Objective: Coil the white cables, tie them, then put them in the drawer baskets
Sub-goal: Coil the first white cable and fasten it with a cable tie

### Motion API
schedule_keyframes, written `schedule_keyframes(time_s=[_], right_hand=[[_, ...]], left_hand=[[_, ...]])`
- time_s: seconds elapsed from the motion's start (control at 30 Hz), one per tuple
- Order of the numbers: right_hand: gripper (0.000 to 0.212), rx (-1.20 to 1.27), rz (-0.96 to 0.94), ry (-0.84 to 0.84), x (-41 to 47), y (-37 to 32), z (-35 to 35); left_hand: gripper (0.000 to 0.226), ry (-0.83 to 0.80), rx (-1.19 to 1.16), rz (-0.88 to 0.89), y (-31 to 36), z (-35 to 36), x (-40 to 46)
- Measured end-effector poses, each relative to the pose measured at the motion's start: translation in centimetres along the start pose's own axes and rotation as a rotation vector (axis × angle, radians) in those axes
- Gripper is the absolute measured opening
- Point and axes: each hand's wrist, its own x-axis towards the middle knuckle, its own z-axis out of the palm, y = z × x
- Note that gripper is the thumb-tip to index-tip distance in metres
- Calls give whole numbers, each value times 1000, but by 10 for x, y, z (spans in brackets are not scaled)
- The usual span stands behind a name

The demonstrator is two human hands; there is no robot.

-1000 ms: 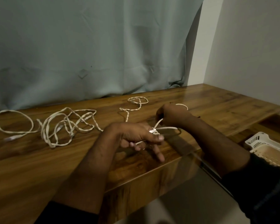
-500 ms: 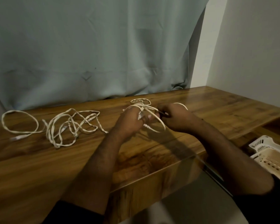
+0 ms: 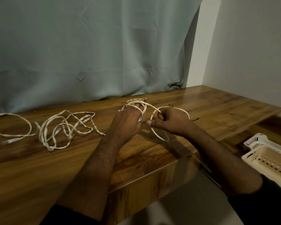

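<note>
Now a white cable point(image 3: 154, 132), thin, looped between left hand point(image 3: 128, 122) and right hand point(image 3: 170, 121).

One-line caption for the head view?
Both hands, left hand and right hand, coil a white cable over the wooden table.

Both forearms reach forward from dark sleeves, bare from below the elbow, and converge so the hands sit close together, nearly touching. The left hand point(image 3: 128, 120) is seen from its back, fingers pointing away and spread a little, with turns of the white cable point(image 3: 152, 127) looped over them. The right hand point(image 3: 170, 120) is curled into a loose fist, knuckles up, its thumb pointing toward the left hand and its fingers closed on a loop of the same cable. Whether the left thumb is also pinching a strand, I can't quite make out; it is tucked under the hand.
</note>
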Motion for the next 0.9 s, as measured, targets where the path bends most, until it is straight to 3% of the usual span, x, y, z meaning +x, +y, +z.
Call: schedule_keyframes(time_s=[0.07, 0.13, 0.23, 0.37, 0.4, 0.43, 0.5, 0.53, 0.63, 0.73, 0.8, 0.9], right_hand=[[51, 95, 22, 40, -1, -1, 4], [45, 167, 12, 84, -4, -5, 10], [35, 146, -45, 108, -9, -13, 20], [21, 46, -196, 154, -13, -18, 36], [23, -15, -254, 196, -15, -19, 40], [32, -60, -315, 220, -19, -20, 43], [55, -90, -414, 188, -26, -23, 49], [56, -117, -454, 178, -30, -26, 50], [28, -304, -596, 293, -39, -28, 46], [23, -457, -733, 316, -44, -18, 41], [13, -312, -770, 194, -45, -14, 40], [26, 271, -598, 1, -47, -12, 38]], left_hand=[[66, 91, -104, -4, 3, 2, 1], [69, 164, -280, 1, 7, 8, 2], [49, 154, -730, -43, 20, 17, 3], [25, 33, -1137, -310, 33, 13, 2], [16, 5, -1222, -380, 33, 11, 4], [22, 3, -1320, -425, 33, 9, 6], [29, 60, -1506, -473, 29, 5, 8], [29, 108, -1551, -487, 27, 1, 9], [24, 254, -1698, -609, 19, -6, 10], [36, 359, -1835, -760, 7, -13, 13], [36, 390, -1888, -779, -3, -17, 16], [55, 309, -2030, -672, -9, -21, 17]])
